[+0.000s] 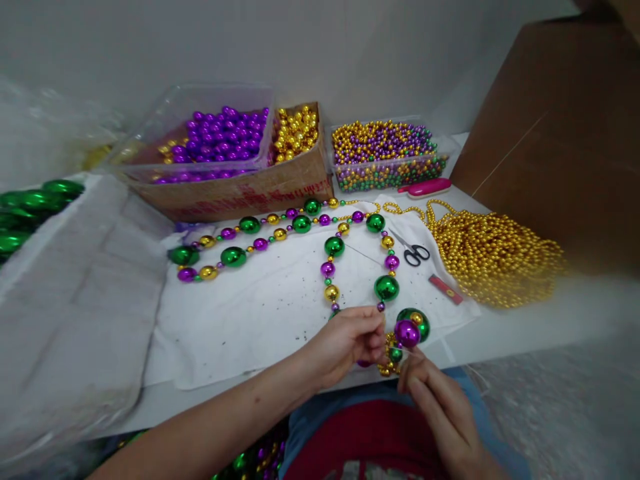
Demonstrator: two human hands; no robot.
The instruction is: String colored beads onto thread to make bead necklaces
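strand (300, 223), one, pinched by left hand (350, 343) and right hand (440, 400). one scissors (416, 253), three boxes (240, 193) lie beyond.

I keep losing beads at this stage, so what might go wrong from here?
1. The left hand pinches the bead strand and the right hand meets its end right at the table edge; a slipped grip would likely send beads over it.
2. The strand's loop lies beside the scissors and the gold bead pile; a pull may drag or snag them.
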